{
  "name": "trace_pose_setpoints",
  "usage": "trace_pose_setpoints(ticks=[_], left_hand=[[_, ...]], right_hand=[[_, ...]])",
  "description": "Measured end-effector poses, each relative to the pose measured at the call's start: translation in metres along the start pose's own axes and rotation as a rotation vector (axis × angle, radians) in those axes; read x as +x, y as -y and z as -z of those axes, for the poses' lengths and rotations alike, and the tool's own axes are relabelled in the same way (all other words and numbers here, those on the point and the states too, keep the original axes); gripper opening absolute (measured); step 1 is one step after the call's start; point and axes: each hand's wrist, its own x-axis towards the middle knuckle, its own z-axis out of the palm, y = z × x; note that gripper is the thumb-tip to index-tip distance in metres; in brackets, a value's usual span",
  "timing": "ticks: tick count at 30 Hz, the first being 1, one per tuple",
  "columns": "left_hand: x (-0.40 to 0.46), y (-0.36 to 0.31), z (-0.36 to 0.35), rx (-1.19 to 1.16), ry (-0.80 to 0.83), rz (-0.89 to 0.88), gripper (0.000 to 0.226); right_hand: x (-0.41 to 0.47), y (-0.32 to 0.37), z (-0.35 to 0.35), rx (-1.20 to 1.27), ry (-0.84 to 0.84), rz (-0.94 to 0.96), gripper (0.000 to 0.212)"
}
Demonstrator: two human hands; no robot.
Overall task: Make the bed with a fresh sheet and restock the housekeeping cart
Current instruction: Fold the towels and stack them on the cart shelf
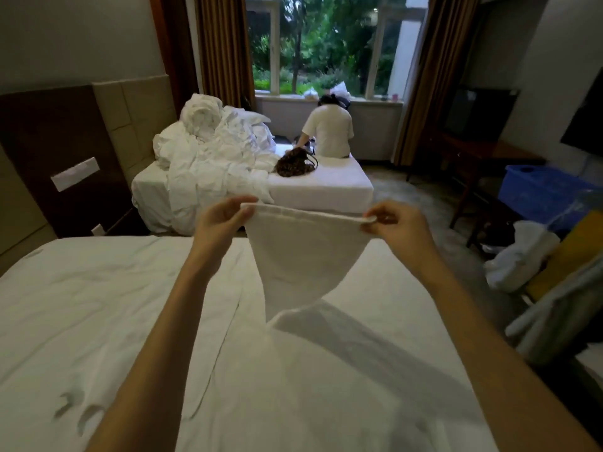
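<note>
Both arms reach forward over the near bed (98,305), which is covered by a smooth white sheet with a few creases and is cut off by the left and bottom edges of the picture. The left hand (217,223) pinches one top corner of a white towel (306,256) between thumb and curled fingers, and the right hand (396,225) pinches the other top corner the same way; most of the right fingertips are hidden behind the cloth edge. The towel is held up in the air, stretched flat between the hands, and it narrows to a point whose lower tip seems to touch the sheet, though the white on white makes the contact hard to judge. It throws a dark shadow to the right across the bed. Beyond it stands a second bed (323,187) with a heap of crumpled white bedding (212,154) at its head end and a dark patterned bag (295,163) lying beside the heap. A person in a pale shirt (329,130) sits on its far edge, back turned, facing the window (323,44). At the right, a blue tub (538,190), a white bundle (518,252) and some yellow and pale shapes are crowded at the picture's edge, partly cut off and too blurred to name surely. The dark desk (473,154) near them is dim.
</note>
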Motion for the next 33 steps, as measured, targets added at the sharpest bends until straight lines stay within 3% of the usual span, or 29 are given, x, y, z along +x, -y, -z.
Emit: trace_pose_setpoints(ticks=[8, 14, 22, 33], left_hand=[[-0.220, 0.087, 0.034, 0.037, 0.105, 0.190, 0.015], [-0.310, 0.149, 0.047, 0.075, 0.145, 0.416, 0.015], [-0.246, 0.234, 0.029, 0.084, 0.079, 0.592, 0.013], [-0.070, 0.465, -0.023, 0.158, 0.012, 0.637, 0.009]], right_hand=[[-0.240, -0.057, -0.039, -0.029, 0.053, -0.249, 0.028], [-0.326, -0.106, -0.074, -0.048, 0.154, -0.445, 0.025], [-0.256, -0.183, -0.129, 0.042, 0.166, -0.573, 0.020], [-0.072, -0.396, -0.254, 0.058, 0.180, -0.620, 0.020]])
